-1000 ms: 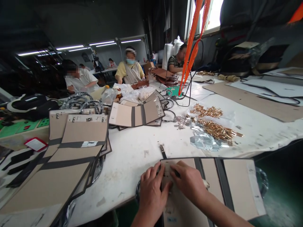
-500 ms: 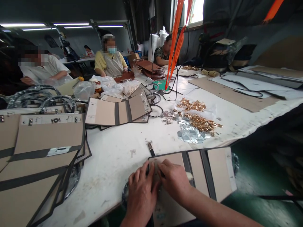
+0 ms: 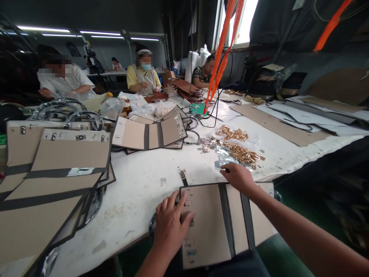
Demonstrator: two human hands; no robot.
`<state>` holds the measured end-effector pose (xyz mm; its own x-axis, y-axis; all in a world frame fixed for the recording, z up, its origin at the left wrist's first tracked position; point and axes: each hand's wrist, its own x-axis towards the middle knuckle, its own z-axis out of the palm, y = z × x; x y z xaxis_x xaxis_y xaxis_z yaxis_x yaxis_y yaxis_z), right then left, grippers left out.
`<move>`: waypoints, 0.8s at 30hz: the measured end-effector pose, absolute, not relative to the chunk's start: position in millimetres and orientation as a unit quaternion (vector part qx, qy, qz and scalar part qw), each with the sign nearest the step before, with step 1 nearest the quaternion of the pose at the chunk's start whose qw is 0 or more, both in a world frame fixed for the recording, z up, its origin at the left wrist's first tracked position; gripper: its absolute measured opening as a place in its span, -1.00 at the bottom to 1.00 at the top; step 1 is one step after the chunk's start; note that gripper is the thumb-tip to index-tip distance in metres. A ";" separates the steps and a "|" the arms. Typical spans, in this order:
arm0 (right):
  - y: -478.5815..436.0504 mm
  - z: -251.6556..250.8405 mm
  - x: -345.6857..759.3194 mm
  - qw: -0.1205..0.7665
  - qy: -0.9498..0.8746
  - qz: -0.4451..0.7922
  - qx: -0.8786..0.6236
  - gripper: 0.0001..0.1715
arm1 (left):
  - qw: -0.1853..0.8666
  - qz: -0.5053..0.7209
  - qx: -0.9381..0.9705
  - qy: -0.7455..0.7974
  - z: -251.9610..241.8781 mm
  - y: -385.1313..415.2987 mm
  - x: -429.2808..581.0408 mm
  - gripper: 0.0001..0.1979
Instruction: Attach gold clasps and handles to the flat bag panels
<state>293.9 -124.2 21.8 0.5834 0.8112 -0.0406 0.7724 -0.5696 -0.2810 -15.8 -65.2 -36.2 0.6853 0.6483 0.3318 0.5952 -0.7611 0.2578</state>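
Note:
My left hand [image 3: 172,223] lies with fingers spread over the left edge of a beige folding bag panel [image 3: 206,219] with dark fold strips. Small slots and bits of metal show along that edge. Part of the panel rests over the table's front edge. My right hand [image 3: 238,177] reaches across the panel, its fingers curled together at a pile of flat silver metal plates [image 3: 225,158]. What those fingers hold, if anything, I cannot make out. A dark strap with a metal clasp [image 3: 183,177] sticks out from the panel's far left corner.
Gold-coloured metal fittings [image 3: 242,153] are heaped behind the plates. Stacked beige panels [image 3: 72,154] with wrapped handles [image 3: 83,115] fill the left side, and more panels [image 3: 150,134] lie mid-table. Orange straps [image 3: 217,69] hang over the table. Several people sit beyond it.
My right hand has left the panel's left edge and moved forward and right to the silver plates. My left hand stays on the panel, its fingers more spread. The camera view has shifted slightly.

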 end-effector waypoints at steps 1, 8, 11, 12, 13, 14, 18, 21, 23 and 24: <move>-123.5 20.6 307.1 0.103 -0.443 0.082 -0.887 -0.61 | 0.070 0.210 0.914 0.341 -36.6 -65.1 -15.9 -0.41; -117.8 1.7 332.9 0.081 -0.416 0.100 -0.900 -0.69 | 0.108 0.218 0.902 0.357 -34.9 -67.5 -16.2 -0.36; -114.8 -0.5 339.6 0.088 -0.423 0.116 -0.895 -0.73 | 0.118 0.217 0.898 0.364 -35.1 -68.7 -16.1 -0.36; -114.1 -0.2 342.6 0.092 -0.429 0.122 -0.890 -0.74 | 0.121 0.218 0.897 0.366 -35.4 -69.0 -16.0 -0.36; -113.7 0.5 345.6 0.097 -0.436 0.128 -0.886 -0.75 | 0.124 0.218 0.895 0.368 -35.6 -69.2 -15.9 -0.36; -113.6 1.4 348.4 0.104 -0.442 0.133 -0.881 -0.75 | 0.127 0.218 0.894 0.369 -35.8 -69.2 -15.8 -0.36; -115.0 5.9 355.8 0.138 -0.452 0.139 -0.870 -0.72 | 0.140 0.217 0.892 0.371 -35.3 -69.1 -15.8 -0.36; -115.7 8.8 359.2 0.163 -0.451 0.133 -0.867 -0.69 | 0.146 0.218 0.890 0.374 -34.3 -69.5 -16.3 -0.35; -115.0 12.4 359.2 0.182 -0.456 0.135 -0.861 -0.69 | 0.149 0.217 0.888 0.377 -33.5 -70.2 -16.7 -0.35; -114.4 15.5 357.4 0.190 -0.458 0.137 -0.857 -0.68 | 0.151 0.216 0.888 0.378 -32.9 -70.6 -16.9 -0.35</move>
<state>357.4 -114.4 15.5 0.5423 0.8380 -0.0604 0.7338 -0.5074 -0.4518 -16.9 -70.6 -32.9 0.6216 0.7359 0.2685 0.6053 -0.6688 0.4316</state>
